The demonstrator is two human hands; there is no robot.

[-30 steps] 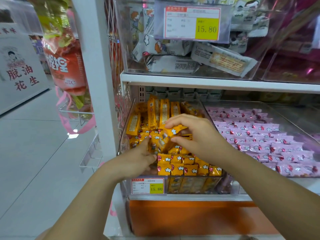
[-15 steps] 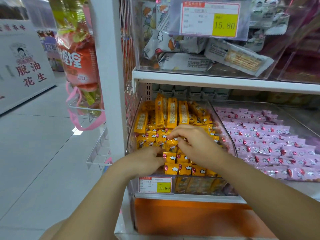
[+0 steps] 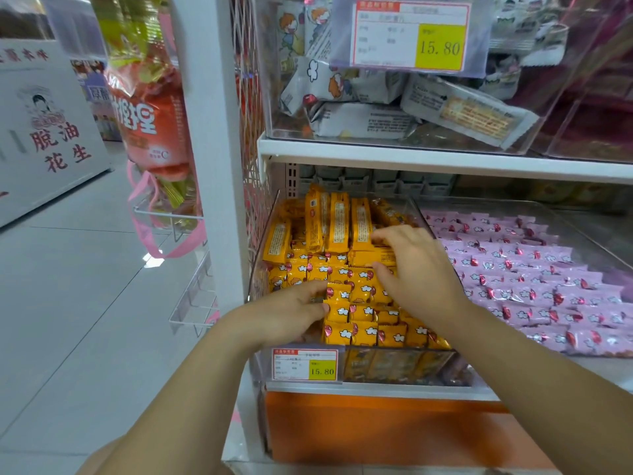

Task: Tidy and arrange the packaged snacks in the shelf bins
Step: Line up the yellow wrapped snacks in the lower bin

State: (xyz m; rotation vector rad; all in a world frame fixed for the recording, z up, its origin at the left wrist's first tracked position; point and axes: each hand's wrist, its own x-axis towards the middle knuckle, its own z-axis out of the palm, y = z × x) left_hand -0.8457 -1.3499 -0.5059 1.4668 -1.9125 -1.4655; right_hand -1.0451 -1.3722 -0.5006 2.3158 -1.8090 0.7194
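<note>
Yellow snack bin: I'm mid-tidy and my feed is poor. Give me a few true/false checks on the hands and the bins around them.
1. The left hand and the right hand are both on the yellow packets in the yellow bin. True.
2. The pink packets lie in a bin to the left of the yellow bin. False: they lie to its right.
3. The price tag on the yellow bin's front reads 15.80. True.
4. The upper bin also holds yellow packets. False: it holds white packets.
5. At the back of the yellow bin, some upright packets stand on end. True.
</note>
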